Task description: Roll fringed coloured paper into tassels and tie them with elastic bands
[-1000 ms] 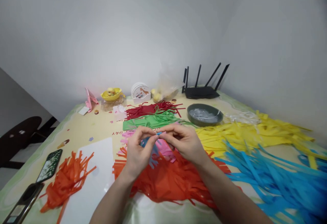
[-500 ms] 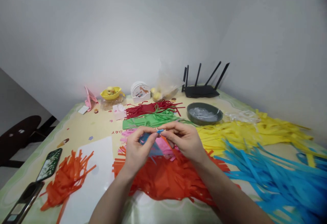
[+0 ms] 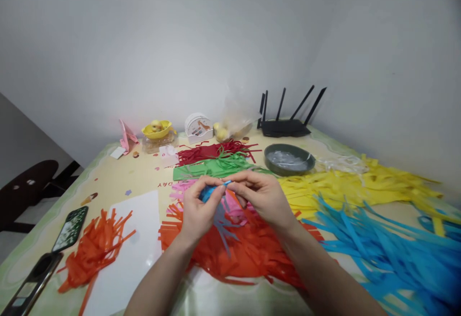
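Observation:
A small bundle of blue fringed paper point(image 3: 208, 192) hangs between my hands, its narrow end point(image 3: 226, 182) rolled or twisted at the fingertips. My left hand point(image 3: 201, 205) is closed, thumb and index finger pinching the blue paper, with loose strips dangling below. Facing it, my right hand point(image 3: 264, 198) pinches the same blue end; its other fingers are curled and partly hidden. Both hands hover above a pile of orange fringed paper point(image 3: 248, 249). Behind them lie pink point(image 3: 236, 210), green point(image 3: 212, 168) and dark red point(image 3: 212, 152) fringed paper.
Yellow fringed paper point(image 3: 334, 188) and a large blue heap point(image 3: 399, 244) spread along the right. A grey bowl point(image 3: 288, 169) holds clear plastic, with a black router point(image 3: 284, 127) behind. On the left are a white board point(image 3: 126, 253), an orange tassel point(image 3: 95, 249) and a phone point(image 3: 70, 228).
The fingers have shifted slightly at the twisted blue end, and more blue paper shows in the left hand. Its loose strips hang farther down over the orange pile.

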